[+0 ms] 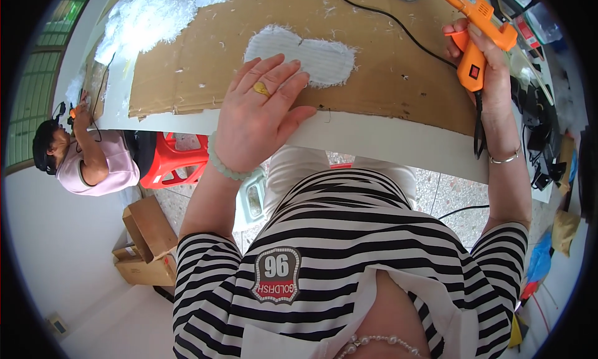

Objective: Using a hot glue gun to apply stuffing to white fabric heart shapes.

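A fuzzy white fabric piece (324,59) with faint ribs, rounded ends and a frayed rim lies flat on a brown cardboard sheet (398,91). My left hand (265,103) is palm down with its fingers stretched out at the fabric's near left edge. Whether the fingertips press on it or hover, I cannot tell. On the right, my right hand (489,57) wraps round the handle of an orange glue gun (471,69), its nozzle pointing up and to the left. The gun's black cord runs from the handle's base.
White shaggy fabric (156,19) is heaped at the far left. A black cable (398,24) crosses the cardboard. Assorted tools and cords (536,103) crowd the right side. A co-worker in pink (103,163) sits at left near a red stool (177,163); cardboard boxes (146,240) stand below.
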Demonstrator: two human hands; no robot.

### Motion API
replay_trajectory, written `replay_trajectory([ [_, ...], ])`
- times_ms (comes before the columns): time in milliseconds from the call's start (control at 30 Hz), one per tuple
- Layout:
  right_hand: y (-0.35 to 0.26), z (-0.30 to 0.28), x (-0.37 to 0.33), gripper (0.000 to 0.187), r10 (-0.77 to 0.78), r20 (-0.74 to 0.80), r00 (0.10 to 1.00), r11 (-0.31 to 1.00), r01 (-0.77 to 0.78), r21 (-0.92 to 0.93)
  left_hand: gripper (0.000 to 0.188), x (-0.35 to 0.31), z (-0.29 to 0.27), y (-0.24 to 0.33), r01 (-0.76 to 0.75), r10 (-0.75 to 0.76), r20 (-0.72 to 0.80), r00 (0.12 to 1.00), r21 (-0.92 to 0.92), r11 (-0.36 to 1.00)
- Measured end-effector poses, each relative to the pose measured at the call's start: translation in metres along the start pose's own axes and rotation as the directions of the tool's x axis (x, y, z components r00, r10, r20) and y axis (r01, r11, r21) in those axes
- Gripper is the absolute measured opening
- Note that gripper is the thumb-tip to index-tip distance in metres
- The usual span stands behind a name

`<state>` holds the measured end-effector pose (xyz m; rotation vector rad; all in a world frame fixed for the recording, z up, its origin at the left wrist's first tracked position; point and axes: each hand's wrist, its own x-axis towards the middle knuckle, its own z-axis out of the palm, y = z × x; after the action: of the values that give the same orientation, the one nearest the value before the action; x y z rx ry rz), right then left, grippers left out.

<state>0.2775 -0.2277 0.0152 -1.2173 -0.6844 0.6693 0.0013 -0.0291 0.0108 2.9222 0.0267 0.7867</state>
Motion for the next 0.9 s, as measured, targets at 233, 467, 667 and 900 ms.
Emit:
replay_trajectory([
  [233,-0.023,0.040,-0.006,0.028,0.024,0.228,0.973,0.989,0.011,-0.151,0.043,-0.010,-0.002,0.008,0.074,-0.074,0.016,0.997,0.023,0.997],
  [467,-0.015,0.060,-0.006,0.035,0.100,0.321,0.942,0.927,0.029,-0.375,0.044,-0.014,0.003,0.010,0.112,-0.112,0.037,0.993,0.020,0.994],
  [667,-0.020,0.065,-0.008,0.034,0.176,0.386,0.905,0.887,0.024,-0.460,0.043,-0.018,0.006,0.008,0.119,-0.119,0.052,0.992,-0.008,0.993],
  [900,-0.015,0.059,-0.012,0.029,0.221,0.340,0.914,0.860,-0.018,-0.510,0.044,-0.017,0.006,0.009,0.128,-0.127,0.070,0.989,-0.013,0.992],
])
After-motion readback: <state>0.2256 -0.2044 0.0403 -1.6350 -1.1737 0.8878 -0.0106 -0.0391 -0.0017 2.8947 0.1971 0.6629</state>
